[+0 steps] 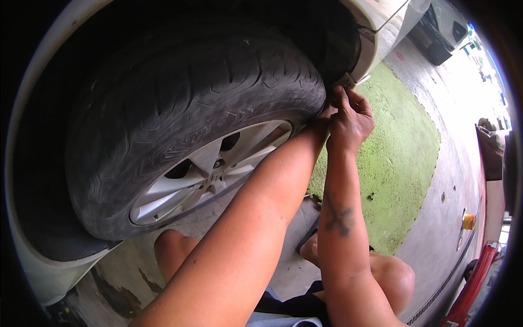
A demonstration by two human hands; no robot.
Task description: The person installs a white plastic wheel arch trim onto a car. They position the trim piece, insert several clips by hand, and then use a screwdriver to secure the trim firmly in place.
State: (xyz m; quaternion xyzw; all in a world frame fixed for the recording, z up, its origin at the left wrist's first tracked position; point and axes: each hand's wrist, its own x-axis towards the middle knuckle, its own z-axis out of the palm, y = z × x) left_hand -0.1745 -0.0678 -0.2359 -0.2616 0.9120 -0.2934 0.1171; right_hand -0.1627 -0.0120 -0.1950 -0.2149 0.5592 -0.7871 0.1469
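Note:
A car's black tyre [190, 103] on a silver alloy wheel [204, 177] fills the left and middle. Both my arms stretch past it to the lower end of the white wheel-arch edge [371, 54]. There my right hand [352, 122] is closed, thumb and fingers pinched at the panel's lower corner; what they grip is too small to make out. My left hand [327, 113] reaches in between the tyre and my right hand. Its fingers are mostly hidden, so their state does not show. The dark wheel-arch liner [340, 46] lies just above the hands.
Beyond my right arm is a green painted floor patch [397, 147] with a small dark bit [372, 196] on it. A dark bin-like object [438, 35] stands far right. A red metal bar [474, 283] and a small yellow-orange box [468, 221] lie at the right. My knees [393, 278] are below.

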